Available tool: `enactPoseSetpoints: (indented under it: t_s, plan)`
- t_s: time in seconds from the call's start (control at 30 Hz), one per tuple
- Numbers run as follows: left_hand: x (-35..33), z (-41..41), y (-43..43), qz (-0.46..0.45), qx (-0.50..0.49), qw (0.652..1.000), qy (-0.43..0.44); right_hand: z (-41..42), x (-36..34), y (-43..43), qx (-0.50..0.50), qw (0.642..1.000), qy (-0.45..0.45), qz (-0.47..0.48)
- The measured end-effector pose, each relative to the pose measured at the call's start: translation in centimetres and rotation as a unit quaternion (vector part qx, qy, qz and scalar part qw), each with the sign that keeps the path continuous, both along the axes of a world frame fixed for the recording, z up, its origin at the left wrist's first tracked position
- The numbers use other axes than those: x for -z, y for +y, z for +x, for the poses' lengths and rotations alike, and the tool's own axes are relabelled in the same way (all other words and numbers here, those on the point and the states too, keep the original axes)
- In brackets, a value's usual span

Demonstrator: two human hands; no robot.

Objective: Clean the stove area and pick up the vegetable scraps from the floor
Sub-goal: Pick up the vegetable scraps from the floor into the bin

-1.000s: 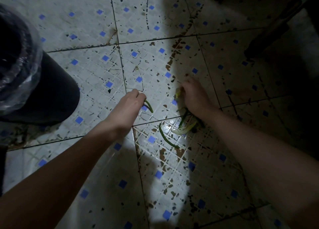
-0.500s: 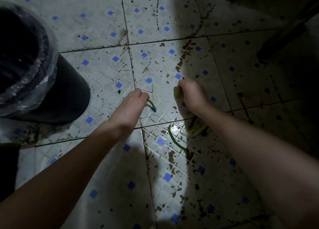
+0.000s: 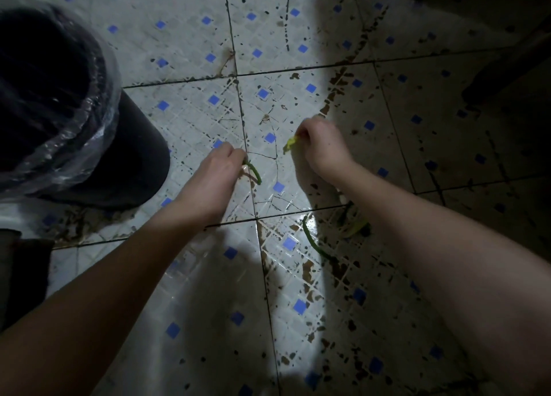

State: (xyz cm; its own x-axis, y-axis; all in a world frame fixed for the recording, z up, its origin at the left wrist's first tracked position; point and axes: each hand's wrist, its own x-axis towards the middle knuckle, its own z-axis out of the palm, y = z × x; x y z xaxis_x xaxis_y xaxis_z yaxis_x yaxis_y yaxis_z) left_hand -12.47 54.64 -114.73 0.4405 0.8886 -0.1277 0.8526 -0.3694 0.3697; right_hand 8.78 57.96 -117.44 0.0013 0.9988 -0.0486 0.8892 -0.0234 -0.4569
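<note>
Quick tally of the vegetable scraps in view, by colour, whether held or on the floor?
Dark green curved strips: 2, the held green strip in the left hand and the floor green strip.
Yellow-green pieces: 2, the pinched yellow scrap in the right hand and the pale clump, partly hidden by the forearm.
Total: 4

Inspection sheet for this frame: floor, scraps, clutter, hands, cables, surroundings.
Surface: tiled floor, pale with blue squares, spattered with dark and brown stains.
Job's things: green stalk in the left hand; yellow-green scrap in the right hand; long green strip loose on the floor; more scraps partly hidden by the right forearm.
Clutter: nothing seen.
Hands: left hand grips the green stalk; right hand pinches the yellow-green scrap.
Cables: nothing seen.
Surroundings: dark bin with a clear plastic liner, at left; dark shape upper right, too dim to identify.
</note>
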Motion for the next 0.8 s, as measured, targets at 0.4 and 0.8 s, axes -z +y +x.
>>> enactPoseSetpoints:
  t_s: [0.4,0.8]
  plan:
    - [-0.3,-4.8,1.0,0.013,-0.055,0.998,0.001,-4.9,1.0,4.1,-0.048,0.999,-0.004,-0.024]
    - [-0.6,-4.1,1.7,-0.001,-0.065,0.998,0.016,-5.2,0.6,4.3,-0.058,0.995,-0.066,-0.054]
